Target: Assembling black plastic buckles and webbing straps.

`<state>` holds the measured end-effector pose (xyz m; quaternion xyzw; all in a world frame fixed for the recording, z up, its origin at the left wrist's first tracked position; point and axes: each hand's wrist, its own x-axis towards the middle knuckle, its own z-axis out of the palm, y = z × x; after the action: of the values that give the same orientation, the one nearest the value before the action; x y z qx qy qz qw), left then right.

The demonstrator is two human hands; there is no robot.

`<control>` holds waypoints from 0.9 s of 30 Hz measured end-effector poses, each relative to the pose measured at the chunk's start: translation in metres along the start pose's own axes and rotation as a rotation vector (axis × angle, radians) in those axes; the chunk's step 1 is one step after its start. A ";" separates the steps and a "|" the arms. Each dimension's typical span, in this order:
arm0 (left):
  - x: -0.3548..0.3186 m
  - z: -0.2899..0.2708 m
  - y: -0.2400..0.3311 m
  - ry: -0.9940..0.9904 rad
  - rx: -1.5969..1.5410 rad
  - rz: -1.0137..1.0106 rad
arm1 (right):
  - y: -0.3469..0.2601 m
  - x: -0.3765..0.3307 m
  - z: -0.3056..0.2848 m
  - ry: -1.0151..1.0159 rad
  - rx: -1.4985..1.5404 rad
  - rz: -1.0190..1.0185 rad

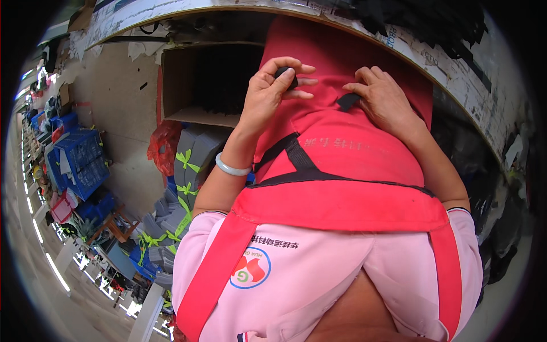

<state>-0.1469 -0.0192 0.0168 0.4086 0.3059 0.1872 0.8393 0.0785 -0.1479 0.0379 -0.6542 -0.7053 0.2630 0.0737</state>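
My left hand (265, 91) is raised over my red apron (347, 137), its thumb and index finger closed on a small black piece (292, 80) while the other fingers stick out. What that piece is made of is hard to make out. Opposite it, my right hand (384, 98) rests near my lap with the palm down, pinching a small black fabric-like strip (347, 102) that lies against the apron. The two hands are apart. A pale bangle (232, 166) circles my left wrist.
Ahead curves a worn table edge (421, 51), with dark cloth (421, 17) heaped on top. An open cardboard box (171, 85) with dark contents stands left of my lap. Below it are a red plastic bag (164, 142) and grey bundles (196, 154) tied with green ribbon. Blue crates (82, 162) stand farther left.
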 end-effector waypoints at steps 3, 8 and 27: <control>0.012 0.002 -0.013 0.037 -0.205 0.038 | 0.000 0.004 -0.004 0.020 0.141 0.093; 0.024 0.026 -0.012 0.095 -0.396 0.024 | -0.020 0.028 -0.001 0.358 0.660 -0.114; 0.032 0.020 -0.026 0.161 0.217 0.078 | -0.002 0.050 -0.011 0.238 0.831 0.168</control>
<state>-0.1082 -0.0284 -0.0061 0.4923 0.3746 0.2175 0.7550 0.0756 -0.0972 0.0364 -0.6498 -0.4706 0.4521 0.3897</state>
